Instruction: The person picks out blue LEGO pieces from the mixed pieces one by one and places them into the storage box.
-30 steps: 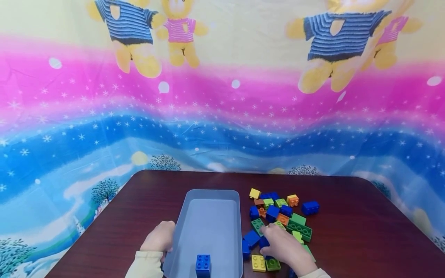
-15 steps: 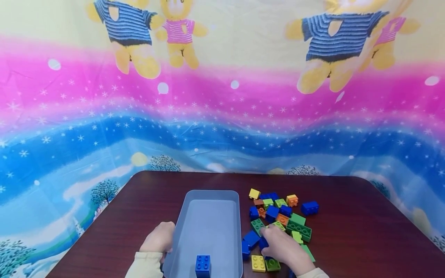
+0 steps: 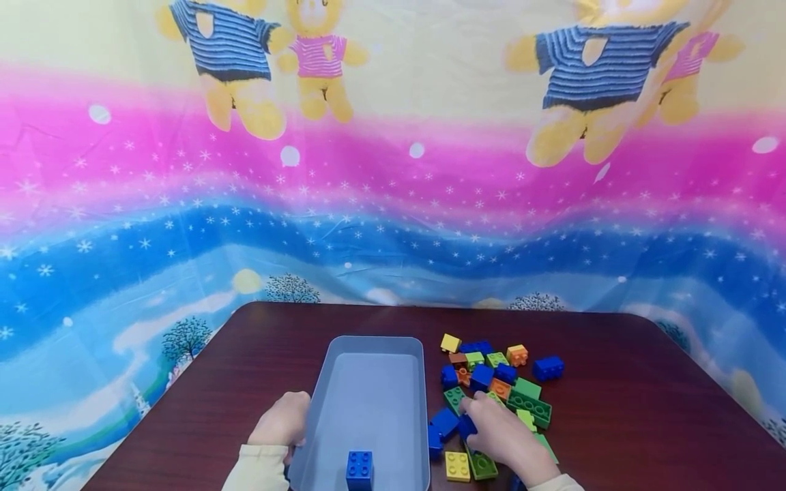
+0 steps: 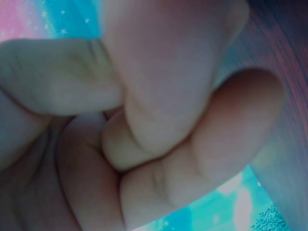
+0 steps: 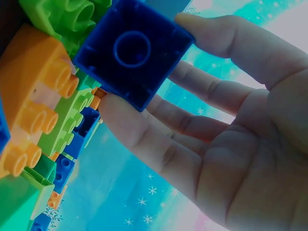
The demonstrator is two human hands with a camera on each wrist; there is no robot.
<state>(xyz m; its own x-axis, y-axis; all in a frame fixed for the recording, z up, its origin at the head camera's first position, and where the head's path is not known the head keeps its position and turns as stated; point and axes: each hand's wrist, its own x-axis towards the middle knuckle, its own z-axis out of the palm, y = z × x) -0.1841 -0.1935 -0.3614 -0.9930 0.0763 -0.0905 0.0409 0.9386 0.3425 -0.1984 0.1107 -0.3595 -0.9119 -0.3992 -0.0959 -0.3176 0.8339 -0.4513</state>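
Observation:
My right hand [image 3: 500, 433] reaches over a loose pile of toy building bricks. In the right wrist view, its thumb and index finger pinch a blue brick [image 5: 132, 50], whose hollow underside with one round tube faces the camera. Below that hand lie a green brick [image 3: 482, 464] and a yellow brick [image 3: 457, 466]. My left hand [image 3: 279, 423] is beside the left wall of a grey tray [image 3: 313, 382]. Its fingers [image 4: 159, 183] are curled, and no thing shows in them in the left wrist view. One blue brick [image 3: 359, 469] stands studs up inside the tray's near end.
Several blue, green, orange and yellow bricks spread along the tray's right side. A blue brick [image 3: 548, 367] sits apart at the far right of them. The dark wooden table [image 3: 645, 409] ends at the back against a printed cloth [image 3: 393, 204].
By my right hand, the blue brick has shifted slightly, and more of the green brick beneath shows. My left hand and the tray stay put.

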